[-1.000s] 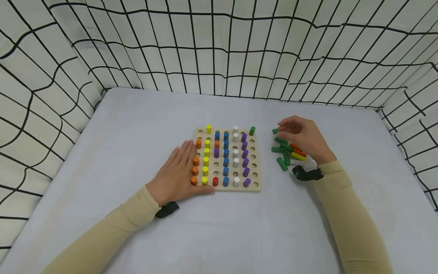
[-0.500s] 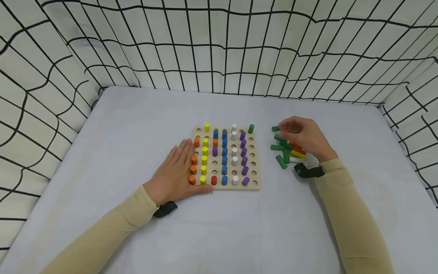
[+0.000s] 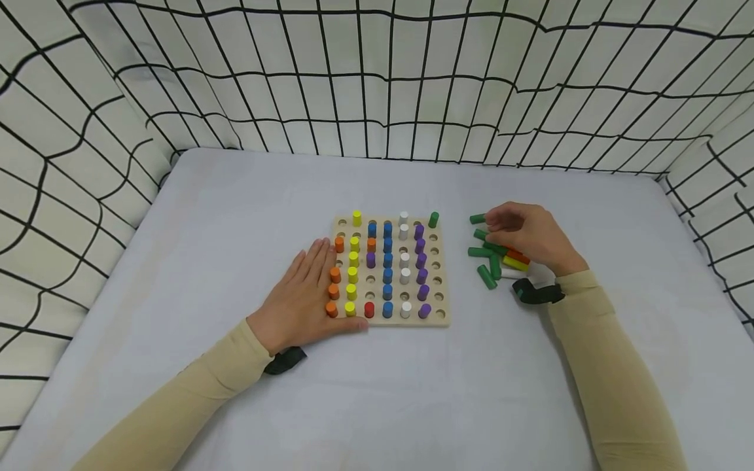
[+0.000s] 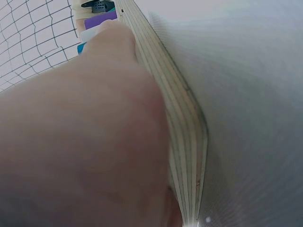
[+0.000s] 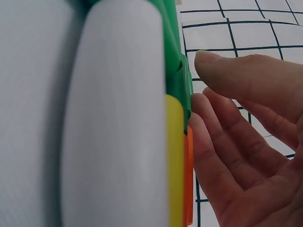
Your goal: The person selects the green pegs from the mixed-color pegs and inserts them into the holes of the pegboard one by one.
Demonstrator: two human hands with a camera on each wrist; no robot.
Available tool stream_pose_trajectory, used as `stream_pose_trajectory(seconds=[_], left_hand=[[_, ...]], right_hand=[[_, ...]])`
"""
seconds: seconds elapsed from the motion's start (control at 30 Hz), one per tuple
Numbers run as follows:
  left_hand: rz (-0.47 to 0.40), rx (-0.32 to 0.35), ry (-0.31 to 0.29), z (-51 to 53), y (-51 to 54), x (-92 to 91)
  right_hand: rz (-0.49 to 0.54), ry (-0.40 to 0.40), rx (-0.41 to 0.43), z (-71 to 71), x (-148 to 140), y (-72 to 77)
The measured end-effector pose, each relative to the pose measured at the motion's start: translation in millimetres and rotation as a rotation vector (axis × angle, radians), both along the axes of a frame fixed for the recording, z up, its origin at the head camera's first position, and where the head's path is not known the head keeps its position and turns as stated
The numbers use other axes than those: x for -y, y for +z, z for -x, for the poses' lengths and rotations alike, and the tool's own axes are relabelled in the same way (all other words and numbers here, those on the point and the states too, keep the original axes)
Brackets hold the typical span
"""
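Note:
A wooden pegboard [image 3: 438,321] carries rows of coloured pegs, among them a red peg [image 3: 369,309] near its front edge and a green peg [image 3: 433,220] at its back right corner. My left hand [image 3: 303,301] lies flat on the left side, its thumb along the front edge; in the left wrist view it covers much of the board's side [image 4: 182,127]. Over a pile of loose pegs hovers my right hand [image 3: 530,235], fingertips beside a green peg [image 3: 477,218]. In the right wrist view, thumb and bent fingers [image 5: 251,127] are apart, with nothing visible between them.
Loose green pegs [image 3: 486,277], a yellow peg [image 3: 516,263] and a white peg [image 3: 515,273] lie right of the board. A white cloth [image 3: 377,392] covers the table. Black wire grid stands behind and at both sides.
My right hand has shifted slightly right, showing more of the green peg by its fingertips. My left hand stays on the board.

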State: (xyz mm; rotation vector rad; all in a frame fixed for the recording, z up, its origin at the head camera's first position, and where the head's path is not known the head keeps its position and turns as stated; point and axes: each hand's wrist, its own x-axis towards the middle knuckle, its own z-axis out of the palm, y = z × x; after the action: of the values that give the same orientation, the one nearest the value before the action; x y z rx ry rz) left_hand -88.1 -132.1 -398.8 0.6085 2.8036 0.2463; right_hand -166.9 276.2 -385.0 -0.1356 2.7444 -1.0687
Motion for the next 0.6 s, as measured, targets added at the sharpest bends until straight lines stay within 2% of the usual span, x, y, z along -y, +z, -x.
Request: stream_pose_trajectory(seconds=[0.37,0.6], left_hand=[[0.005,0.002,-0.001,-0.3,0.9,0.4],[-0.004,-0.003,-0.001,0.4,0.1,0.2]], right_hand=[[-0.039,0.023,-0.006,0.0,2.3,-0.7],[-0.038,0.012,0.041,0.9,0.2,-0.6]])
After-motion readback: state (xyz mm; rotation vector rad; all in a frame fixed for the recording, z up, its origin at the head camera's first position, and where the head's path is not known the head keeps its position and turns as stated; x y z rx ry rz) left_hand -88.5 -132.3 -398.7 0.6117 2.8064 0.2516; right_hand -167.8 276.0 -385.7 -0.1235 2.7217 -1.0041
